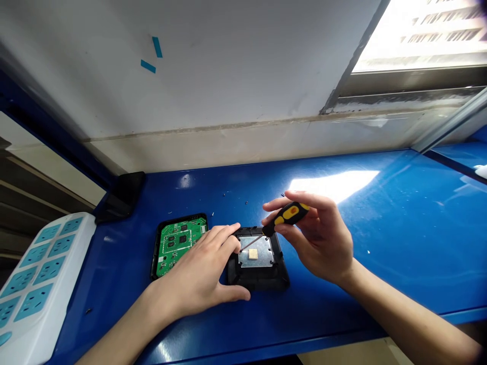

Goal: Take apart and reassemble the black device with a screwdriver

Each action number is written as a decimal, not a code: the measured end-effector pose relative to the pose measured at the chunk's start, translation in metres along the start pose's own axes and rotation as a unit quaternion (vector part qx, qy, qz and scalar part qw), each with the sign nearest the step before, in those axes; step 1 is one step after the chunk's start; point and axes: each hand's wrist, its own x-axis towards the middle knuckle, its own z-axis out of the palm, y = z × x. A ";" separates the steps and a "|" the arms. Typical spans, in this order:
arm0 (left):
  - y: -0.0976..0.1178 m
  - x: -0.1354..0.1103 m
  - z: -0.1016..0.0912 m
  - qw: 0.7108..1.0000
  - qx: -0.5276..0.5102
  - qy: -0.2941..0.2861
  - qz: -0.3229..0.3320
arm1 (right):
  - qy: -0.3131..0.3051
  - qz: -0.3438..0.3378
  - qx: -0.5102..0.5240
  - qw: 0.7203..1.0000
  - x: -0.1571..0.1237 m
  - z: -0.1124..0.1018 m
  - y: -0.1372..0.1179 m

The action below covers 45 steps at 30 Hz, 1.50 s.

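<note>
My right hand is closed around the handle of a black and yellow screwdriver. Its thin shaft slants down to the left, and the tip reaches the left edge of a silver metal plate with a small cream pad on it. This plate lies inside a black plastic cover on the bench. My left hand grips the cover's left side, thumb by its front edge and fingertips close to the screwdriver tip. Partly behind that hand lies a black housing holding a green circuit board.
A white power strip with blue-green sockets stands at the left. Behind it is a black object in the corner. Small dark screws and bits are scattered on the blue bench. A white wall runs along the back.
</note>
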 end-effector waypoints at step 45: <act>0.001 0.002 0.003 0.999 0.026 0.023 0.023 | -0.080 -0.099 -0.047 0.991 0.033 0.032 -0.009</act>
